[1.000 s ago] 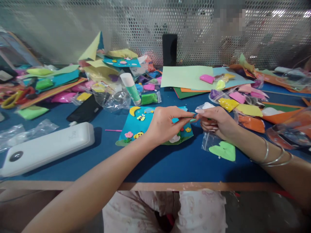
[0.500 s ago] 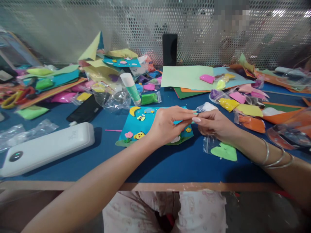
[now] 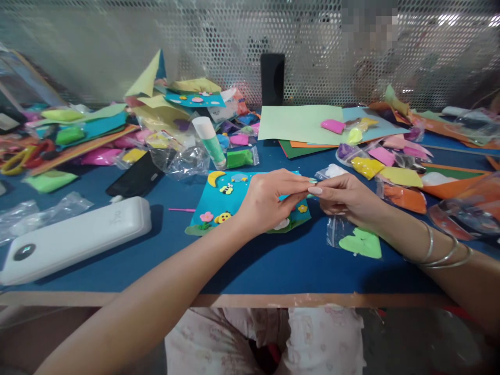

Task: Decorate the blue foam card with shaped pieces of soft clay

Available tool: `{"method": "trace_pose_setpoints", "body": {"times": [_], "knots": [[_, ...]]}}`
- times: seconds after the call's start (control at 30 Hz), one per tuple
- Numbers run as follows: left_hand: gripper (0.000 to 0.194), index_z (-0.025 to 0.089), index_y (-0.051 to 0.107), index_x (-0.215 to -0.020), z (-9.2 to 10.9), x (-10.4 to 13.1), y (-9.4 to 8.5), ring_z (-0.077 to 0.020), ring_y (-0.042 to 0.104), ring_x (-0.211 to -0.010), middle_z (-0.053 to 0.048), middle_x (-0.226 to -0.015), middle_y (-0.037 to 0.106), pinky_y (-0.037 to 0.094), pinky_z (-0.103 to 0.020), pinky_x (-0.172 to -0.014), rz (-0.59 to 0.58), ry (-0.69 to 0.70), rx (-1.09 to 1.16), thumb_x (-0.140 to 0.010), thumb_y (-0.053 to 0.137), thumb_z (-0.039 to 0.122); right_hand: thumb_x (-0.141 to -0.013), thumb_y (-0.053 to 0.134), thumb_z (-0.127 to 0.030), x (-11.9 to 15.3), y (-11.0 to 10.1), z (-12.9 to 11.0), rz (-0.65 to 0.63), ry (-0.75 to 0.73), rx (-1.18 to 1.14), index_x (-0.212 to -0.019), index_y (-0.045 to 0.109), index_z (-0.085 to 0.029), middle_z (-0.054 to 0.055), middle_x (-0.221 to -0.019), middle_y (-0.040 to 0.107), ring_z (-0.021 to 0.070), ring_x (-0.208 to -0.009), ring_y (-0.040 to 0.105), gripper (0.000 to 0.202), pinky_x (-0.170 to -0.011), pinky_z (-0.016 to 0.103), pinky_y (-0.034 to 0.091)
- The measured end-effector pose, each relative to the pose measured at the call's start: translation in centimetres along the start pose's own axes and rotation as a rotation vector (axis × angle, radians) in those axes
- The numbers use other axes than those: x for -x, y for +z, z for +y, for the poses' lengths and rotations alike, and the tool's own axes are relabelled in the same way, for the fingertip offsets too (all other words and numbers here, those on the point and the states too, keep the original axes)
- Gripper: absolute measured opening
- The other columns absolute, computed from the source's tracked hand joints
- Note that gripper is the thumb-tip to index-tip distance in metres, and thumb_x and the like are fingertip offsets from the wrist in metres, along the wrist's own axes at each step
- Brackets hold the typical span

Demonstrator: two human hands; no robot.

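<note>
My left hand [image 3: 269,200] is over the right part of a blue card [image 3: 213,197], its fingers pressed together. My right hand [image 3: 346,198], with bracelets at the wrist, meets it fingertip to fingertip just past the card's right edge. Whatever lies between the fingertips is too small to make out. The card bears a yellow moon [image 3: 216,178], a bee, a pink flower [image 3: 207,216] and a yellow chick [image 3: 223,217]. A bag with light green clay [image 3: 361,244] lies below my right hand.
A white power bank [image 3: 78,239] and a black phone [image 3: 135,174] lie left. A glue stick [image 3: 210,140] stands behind the card. Clay packets and paper sheets [image 3: 300,124] spread along the back and right. Another phone [image 3: 272,78] leans on the mesh.
My right fingers have shifted very slightly against my left fingertips. Everything else looks the same.
</note>
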State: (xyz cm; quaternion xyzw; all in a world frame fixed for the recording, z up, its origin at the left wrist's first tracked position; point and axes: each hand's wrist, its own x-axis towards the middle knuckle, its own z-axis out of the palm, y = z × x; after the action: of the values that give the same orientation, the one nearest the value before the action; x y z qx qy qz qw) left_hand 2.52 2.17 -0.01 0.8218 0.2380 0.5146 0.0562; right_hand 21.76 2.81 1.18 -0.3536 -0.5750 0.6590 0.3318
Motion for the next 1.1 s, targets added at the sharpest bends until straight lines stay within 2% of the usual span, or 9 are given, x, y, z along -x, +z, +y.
{"method": "trace_pose_setpoints", "body": {"times": [0.1,0.3,0.4,0.6,0.73,0.83,0.93,1.1], "knots": [[0.015,0.017,0.073,-0.090,0.04,0.00,0.14,-0.0146,0.070,-0.079,-0.005,-0.087,0.075,0.057,-0.022,-0.070,0.005,-0.023,0.026,-0.080,0.064,0.013,-0.071,0.076,-0.033,-0.07,0.00,0.13,0.009,-0.020,0.003,-0.057,0.061,-0.012,-0.008,-0.042,0.027,0.0018,-0.038,0.021,0.029,-0.039,0.022,0.013],[0.015,0.015,0.073,-0.091,0.13,0.11,0.25,-0.0157,0.071,-0.083,-0.007,-0.088,0.074,0.057,-0.023,-0.075,0.016,-0.091,0.077,-0.077,0.068,0.017,-0.071,0.075,-0.035,-0.20,0.04,0.31,0.060,-0.015,0.063,-0.076,0.071,-0.011,-0.008,-0.040,0.031,0.0024,-0.040,0.020,0.025,-0.039,0.022,0.013],[0.019,0.015,0.073,-0.093,0.26,0.11,0.18,-0.0156,0.071,-0.083,-0.007,-0.089,0.074,0.057,-0.023,-0.075,-0.002,-0.109,0.100,-0.075,0.071,0.021,-0.070,0.076,-0.035,-0.19,-0.04,0.32,0.058,-0.010,0.064,-0.073,0.071,-0.010,-0.008,-0.040,0.032,0.0023,-0.040,0.020,0.025,-0.040,0.021,0.014],[0.012,0.019,0.074,-0.089,0.29,0.09,0.07,-0.0138,0.071,-0.076,-0.004,-0.085,0.075,0.056,-0.022,-0.069,-0.044,-0.155,0.135,-0.079,0.066,0.018,-0.071,0.075,-0.037,-0.10,-0.22,0.27,0.026,-0.005,0.055,-0.062,0.067,-0.010,-0.008,-0.038,0.029,0.0023,-0.038,0.021,0.030,-0.039,0.022,0.013],[0.013,0.022,0.074,-0.089,0.32,0.04,0.01,-0.0143,0.071,-0.078,-0.002,-0.085,0.075,0.056,-0.023,-0.071,-0.017,-0.161,0.130,-0.079,0.066,0.017,-0.072,0.075,-0.035,-0.09,-0.10,0.29,0.036,-0.012,0.046,-0.067,0.069,-0.010,-0.008,-0.041,0.029,0.0020,-0.039,0.020,0.026,-0.039,0.021,0.013],[0.020,0.019,0.072,-0.095,0.54,-0.04,-0.09,-0.0143,0.071,-0.078,-0.004,-0.090,0.074,0.057,-0.023,-0.072,-0.033,-0.203,0.096,-0.076,0.069,0.019,-0.072,0.075,-0.034,-0.13,-0.03,0.29,0.062,-0.017,0.056,-0.069,0.069,-0.010,-0.008,-0.040,0.031,0.0022,-0.039,0.021,0.024,-0.039,0.021,0.014],[0.025,0.015,0.071,-0.099,0.63,-0.08,-0.11,-0.0149,0.070,-0.080,-0.007,-0.092,0.074,0.057,-0.023,-0.073,-0.059,-0.168,0.056,-0.075,0.071,0.022,-0.070,0.076,-0.032,-0.14,-0.09,0.27,0.068,-0.020,0.062,-0.070,0.069,-0.010,-0.007,-0.039,0.033,0.0023,-0.039,0.023,0.023,-0.039,0.021,0.014],[0.012,0.017,0.073,-0.089,0.20,0.04,0.04,-0.0143,0.070,-0.082,-0.007,-0.090,0.074,0.056,-0.023,-0.073,-0.040,-0.036,0.025,-0.081,0.065,0.021,-0.072,0.075,-0.029,-0.05,-0.22,0.22,0.012,0.004,0.036,-0.067,0.065,-0.010,-0.008,-0.038,0.033,0.0021,-0.036,0.023,0.022,-0.039,0.021,0.014]]}}
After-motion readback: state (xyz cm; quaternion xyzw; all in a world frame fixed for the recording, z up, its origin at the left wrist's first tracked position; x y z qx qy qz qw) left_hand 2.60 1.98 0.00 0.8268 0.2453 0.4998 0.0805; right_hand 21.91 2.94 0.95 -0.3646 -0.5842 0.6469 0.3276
